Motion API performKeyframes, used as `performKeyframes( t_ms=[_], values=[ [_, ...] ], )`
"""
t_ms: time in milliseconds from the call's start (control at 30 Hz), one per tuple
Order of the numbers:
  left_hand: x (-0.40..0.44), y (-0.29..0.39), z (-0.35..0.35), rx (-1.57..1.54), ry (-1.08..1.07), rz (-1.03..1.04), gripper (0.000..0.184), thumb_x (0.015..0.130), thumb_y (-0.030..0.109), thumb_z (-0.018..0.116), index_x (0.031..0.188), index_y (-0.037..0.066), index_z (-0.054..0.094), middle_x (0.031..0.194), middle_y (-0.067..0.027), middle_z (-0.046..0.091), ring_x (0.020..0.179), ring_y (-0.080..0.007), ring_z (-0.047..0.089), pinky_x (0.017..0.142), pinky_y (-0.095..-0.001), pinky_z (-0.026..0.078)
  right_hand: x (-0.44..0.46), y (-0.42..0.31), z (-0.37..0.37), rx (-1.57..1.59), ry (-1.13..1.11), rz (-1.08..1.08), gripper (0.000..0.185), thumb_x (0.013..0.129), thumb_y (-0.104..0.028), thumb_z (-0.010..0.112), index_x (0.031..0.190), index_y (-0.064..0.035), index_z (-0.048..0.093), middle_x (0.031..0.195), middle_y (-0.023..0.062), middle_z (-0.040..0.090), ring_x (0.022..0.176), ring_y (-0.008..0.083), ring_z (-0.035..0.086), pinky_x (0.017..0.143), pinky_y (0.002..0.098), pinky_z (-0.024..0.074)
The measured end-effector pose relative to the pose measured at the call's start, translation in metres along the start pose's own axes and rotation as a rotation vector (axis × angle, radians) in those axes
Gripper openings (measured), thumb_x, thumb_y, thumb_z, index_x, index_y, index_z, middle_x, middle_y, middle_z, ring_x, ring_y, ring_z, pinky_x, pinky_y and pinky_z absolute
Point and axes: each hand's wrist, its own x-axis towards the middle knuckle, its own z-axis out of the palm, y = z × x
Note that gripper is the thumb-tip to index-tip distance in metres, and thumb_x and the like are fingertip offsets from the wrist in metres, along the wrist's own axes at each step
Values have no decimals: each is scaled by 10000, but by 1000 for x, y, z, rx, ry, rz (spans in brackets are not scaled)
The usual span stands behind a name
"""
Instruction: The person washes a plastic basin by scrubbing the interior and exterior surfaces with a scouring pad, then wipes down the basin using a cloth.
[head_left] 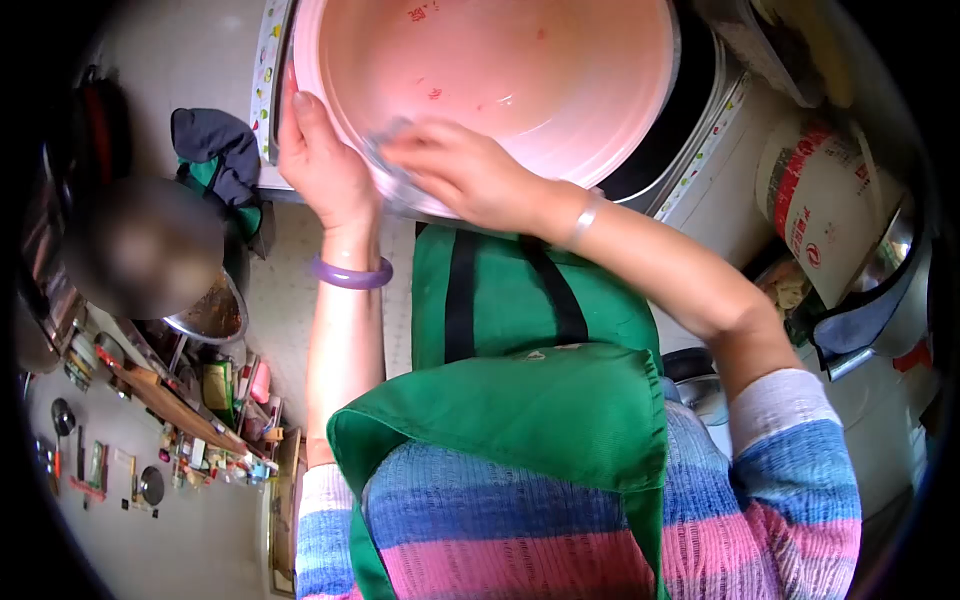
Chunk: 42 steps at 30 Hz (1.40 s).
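Observation:
A large pink basin [600, 130] with small red markings inside lies at the top of the view. My left hand [330, 170], below a purple bangle, is closed on its left rim, the thumb showing and the other fingers partly hidden. Near the basin's lower left edge, my right hand [465, 175] presses a greyish cloth [385, 165] against the rim. Both that hand and the cloth are smeared by motion. A thin silver bracelet circles the right wrist.
Beneath the basin is a dark round pan or tray [650, 170]. A dark grey and green cloth [215, 145] lies left. At the right stand a white bag with red print [815, 210] and a metal bowl [890, 250]. Shelves with small items [190, 450] line the lower left.

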Motion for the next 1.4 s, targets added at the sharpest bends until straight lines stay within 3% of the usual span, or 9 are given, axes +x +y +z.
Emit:
performKeyframes(
  t_ms=[100, 467, 533, 633, 700, 867, 1100, 1233, 1400],
  values=[
    [-31, 1, 2, -181, 100, -111, 453, 993, 207, 387, 1366, -45, 340, 1311, -158, 474, 1149, -228, 499, 962, -331, 411, 28, 10, 20, 35, 171, -59, 319, 803, -27, 592, 1121, -44, 614, 1079, 114, 575, 982, 281, 572, 829, 343, 476],
    [77, 17, 2, 41, -468, 17, 453, 901, 123, 590, 1311, -21, 464, 1146, -127, 618, 1009, -147, 593, 886, -257, 464, -50, 35, -94, -342, -537, 30, 313, 714, 9, 626, 1009, -81, 681, 945, 73, 594, 916, 266, 569, 824, 350, 479],
    [64, 9, -4, 6, -316, 45, 415, 913, 133, 578, 1289, -21, 491, 1171, -128, 606, 1023, -143, 584, 892, -256, 458, -49, 42, -101, -404, -585, 55, 376, 709, 5, 626, 1073, -86, 656, 952, 90, 572, 911, 270, 559, 817, 344, 476],
    [44, 5, 1, 26, -191, 88, 375, 937, 157, 540, 1264, -26, 516, 1220, -131, 580, 1050, -151, 567, 911, -265, 443, -41, 35, -54, -254, -472, 1, 422, 740, 4, 610, 1154, -76, 605, 1012, 114, 553, 923, 277, 556, 806, 342, 476],
    [35, -1, 2, 27, -117, 41, 342, 946, 167, 520, 1220, -34, 558, 1230, -131, 576, 1050, -144, 561, 910, -263, 435, -7, 20, -2, -72, -108, -37, 434, 787, -9, 589, 1217, -57, 552, 1039, 134, 537, 928, 286, 553, 811, 350, 468],
    [6, -2, -5, -134, 5, -73, 370, 980, 170, 445, 1280, -44, 488, 1184, -129, 592, 1011, -154, 575, 878, -287, 471, 43, 2, 27, 172, 331, -21, 306, 786, -47, 601, 1091, -54, 625, 1009, 136, 572, 937, 311, 563, 817, 386, 468],
    [14, 0, 0, -111, -52, -68, 373, 977, 176, 457, 1271, -51, 492, 1188, -126, 591, 1018, -156, 577, 882, -279, 472, -45, 16, -44, -115, -215, -59, 303, 721, 50, 619, 993, -69, 683, 978, 95, 623, 918, 258, 604, 792, 364, 508],
    [11, -1, -4, -131, -16, -74, 379, 980, 179, 450, 1275, -56, 483, 1190, -131, 589, 1017, -161, 579, 878, -282, 476, -1, 8, 1, 28, 67, -112, 342, 708, 42, 634, 1029, -74, 669, 977, 95, 635, 884, 267, 617, 763, 357, 516],
    [9, 0, -2, -142, -40, -99, 373, 983, 171, 434, 1278, -52, 482, 1210, -144, 574, 1043, -165, 566, 895, -287, 464, -21, 7, -19, -10, -56, -79, 321, 711, 46, 630, 1009, -65, 675, 977, 94, 636, 890, 261, 618, 764, 338, 515]
  ],
)
